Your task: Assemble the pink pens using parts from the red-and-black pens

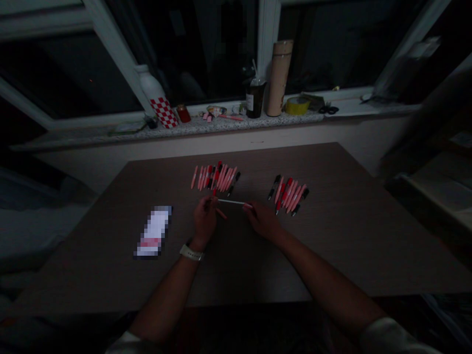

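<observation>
A thin white stick that looks like a pen refill (232, 201) stretches almost level between my two hands. My left hand (205, 219), with a pale watch on the wrist, pinches its left end. Closed around the right end is my right hand (262, 221), where a bit of pink shows at the fingertips. Beside the left fingers a pink pen piece (221, 213) lies angled on the table. Beyond the left hand is a row of pink, red and black pens (224, 178). A smaller group of similar pens (291, 195) lies past the right hand.
A phone (154, 232) with a lit, blurred screen lies left on the brown table (332, 255). On the windowsill stand a checkered bottle (158, 98), a small red jar (183, 113), a dark cup (254, 98), a tall flask (279, 78) and yellow tape (297, 105).
</observation>
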`<state>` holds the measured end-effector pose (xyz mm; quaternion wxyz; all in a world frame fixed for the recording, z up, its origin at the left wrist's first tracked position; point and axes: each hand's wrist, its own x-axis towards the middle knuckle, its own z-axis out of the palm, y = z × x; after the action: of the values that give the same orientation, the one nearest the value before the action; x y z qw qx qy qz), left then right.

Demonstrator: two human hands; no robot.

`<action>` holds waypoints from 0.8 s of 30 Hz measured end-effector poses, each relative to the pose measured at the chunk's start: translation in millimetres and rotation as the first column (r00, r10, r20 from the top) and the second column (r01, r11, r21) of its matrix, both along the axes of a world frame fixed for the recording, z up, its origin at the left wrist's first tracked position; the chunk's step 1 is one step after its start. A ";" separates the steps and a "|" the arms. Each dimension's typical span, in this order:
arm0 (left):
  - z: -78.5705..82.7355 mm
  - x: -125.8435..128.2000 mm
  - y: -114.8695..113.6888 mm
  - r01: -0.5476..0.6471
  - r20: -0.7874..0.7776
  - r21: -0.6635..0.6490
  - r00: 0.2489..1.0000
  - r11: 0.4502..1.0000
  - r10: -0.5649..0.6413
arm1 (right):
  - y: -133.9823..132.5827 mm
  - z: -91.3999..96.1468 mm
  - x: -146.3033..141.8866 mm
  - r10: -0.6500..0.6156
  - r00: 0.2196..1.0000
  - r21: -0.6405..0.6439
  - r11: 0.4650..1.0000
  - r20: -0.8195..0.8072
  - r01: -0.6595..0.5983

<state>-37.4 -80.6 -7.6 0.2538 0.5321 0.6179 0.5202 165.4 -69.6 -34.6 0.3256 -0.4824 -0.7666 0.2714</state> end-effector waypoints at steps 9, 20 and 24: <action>-6.3 -2.5 -0.8 0.068 -0.237 0.118 0.971 0.991 -0.039 | -6.5 6.8 -2.5 0.045 0.993 0.083 0.995 0.108 -0.054; -7.2 -3.5 0.1 0.223 -0.145 0.019 0.965 0.975 -0.218 | -12.5 5.3 -9.4 0.166 0.986 0.024 0.986 0.000 -0.165; -4.8 -21.0 9.0 0.213 -0.268 0.037 0.943 0.976 -0.196 | -10.1 4.8 -7.7 0.120 0.991 0.001 0.993 -0.053 -0.120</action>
<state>-58.5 -71.7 -12.4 0.2044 0.6657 0.5701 0.4359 157.7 -79.7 -29.7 0.3281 -0.4283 -0.7851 0.3041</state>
